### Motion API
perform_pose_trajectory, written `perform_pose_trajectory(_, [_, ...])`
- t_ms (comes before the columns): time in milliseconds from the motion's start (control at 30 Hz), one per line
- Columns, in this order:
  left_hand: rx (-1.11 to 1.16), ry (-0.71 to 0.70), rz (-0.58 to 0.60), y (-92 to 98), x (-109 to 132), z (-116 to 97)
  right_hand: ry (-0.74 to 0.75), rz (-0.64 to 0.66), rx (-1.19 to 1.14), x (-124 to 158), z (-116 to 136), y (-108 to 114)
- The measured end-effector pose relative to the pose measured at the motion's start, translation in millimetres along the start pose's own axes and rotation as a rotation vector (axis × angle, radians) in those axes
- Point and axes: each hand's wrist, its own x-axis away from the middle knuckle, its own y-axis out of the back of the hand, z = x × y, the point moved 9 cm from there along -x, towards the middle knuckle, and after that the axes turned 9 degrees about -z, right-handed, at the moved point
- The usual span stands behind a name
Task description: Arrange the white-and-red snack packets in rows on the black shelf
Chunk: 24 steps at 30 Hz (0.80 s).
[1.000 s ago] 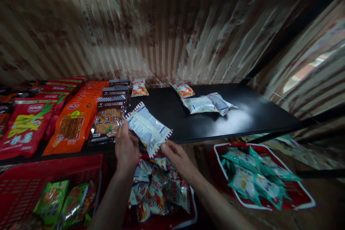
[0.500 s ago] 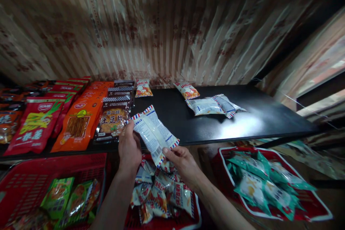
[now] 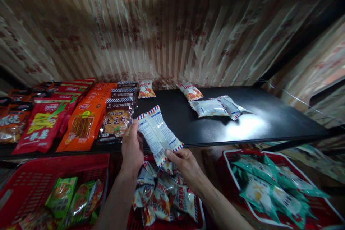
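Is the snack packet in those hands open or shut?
Shut, it seems: the striped-end snack packet looks puffy, and no tear shows.

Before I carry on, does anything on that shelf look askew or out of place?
Yes: two white packets on the black shelf look askew. They lie skewed to each other, text side up, whereas the orange-and-white packet behind shows its picture. No spill is visible.

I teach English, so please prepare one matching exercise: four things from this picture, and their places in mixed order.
1. White packet
2. Teal bags
3. Brown bags
4. Bright green bags

A. In the left basket
B. On the shelf, beside the orange bags
C. Held by left hand and right hand
D. In the right basket

Pairs: 1-C, 2-D, 3-B, 4-A
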Motion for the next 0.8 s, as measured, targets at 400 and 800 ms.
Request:
perform_pose_trajectory(400, [0.184, 0.204, 0.282, -45.9, 27, 12, 0.016, -0.062, -0.030, -6, -4, 8])
perform_pose_trajectory(800, [0.156, 0.205, 0.254, -48.5, 33, 8, -0.009, -0.044, -0.061, -7, -8, 4])
